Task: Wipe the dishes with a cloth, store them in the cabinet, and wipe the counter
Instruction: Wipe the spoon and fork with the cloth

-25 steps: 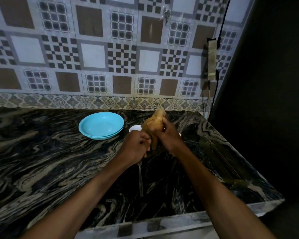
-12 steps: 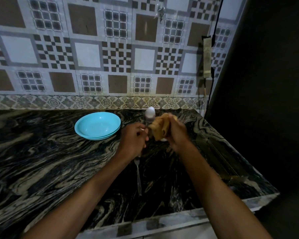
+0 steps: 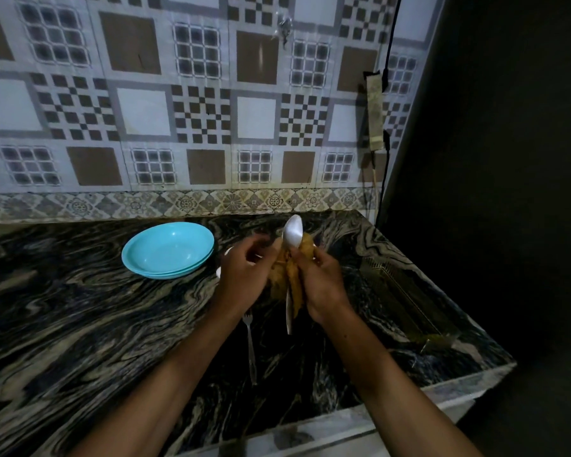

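Plates [image 3: 167, 249]: light, stiff plastic stack on bench [image 3: 80, 324]; lift by rim.
Left hand [image 3: 244, 275]: fingers curled beside cloth; grip unclear.
Fork [image 3: 250, 346]: thin, flat on bench.
Spoon [image 3: 292, 233]: slick, upright in soft cloth [image 3: 289, 275].
Right hand [image 3: 322, 285]: wraps cloth round spoon handle.

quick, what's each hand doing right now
Left hand: fingers curled against the cloth; what it grips cannot be told.
Right hand: grips the cloth wrapped round the spoon.

Dark marbled counter [image 3: 80, 324] with stacked turquoise plates [image 3: 168, 249] and fork [image 3: 250, 347].
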### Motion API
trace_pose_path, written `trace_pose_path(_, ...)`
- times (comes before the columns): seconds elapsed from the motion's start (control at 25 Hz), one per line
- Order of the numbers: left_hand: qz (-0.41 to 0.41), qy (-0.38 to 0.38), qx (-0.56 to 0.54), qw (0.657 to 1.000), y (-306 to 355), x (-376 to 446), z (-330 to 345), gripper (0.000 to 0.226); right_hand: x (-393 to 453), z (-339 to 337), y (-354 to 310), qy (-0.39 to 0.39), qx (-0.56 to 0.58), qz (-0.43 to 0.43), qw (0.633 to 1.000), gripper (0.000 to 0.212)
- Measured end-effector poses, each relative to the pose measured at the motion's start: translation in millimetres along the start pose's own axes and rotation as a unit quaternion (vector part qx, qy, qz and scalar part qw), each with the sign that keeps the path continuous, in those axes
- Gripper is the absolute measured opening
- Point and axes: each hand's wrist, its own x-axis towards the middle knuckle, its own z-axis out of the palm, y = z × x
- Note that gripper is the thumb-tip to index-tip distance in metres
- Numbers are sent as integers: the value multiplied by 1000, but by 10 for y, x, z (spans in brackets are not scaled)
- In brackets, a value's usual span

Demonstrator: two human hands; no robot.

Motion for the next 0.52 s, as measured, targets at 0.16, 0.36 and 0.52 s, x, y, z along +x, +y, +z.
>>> trace_pose_path(0.16,-30,-22,-41,998,-133,-18,97,19,-80,-26,94,-1,-38,-7,999,19)
trace_pose_path(0.36,-13,-14,30,999,-153,130,151,27,-86,-117,166,-39,-66,12,997,24)
trace_pose_path(0.52,-59,-1,7,998,-211,182,258,24,-81,-115,130,-41,-79,28,996,32)
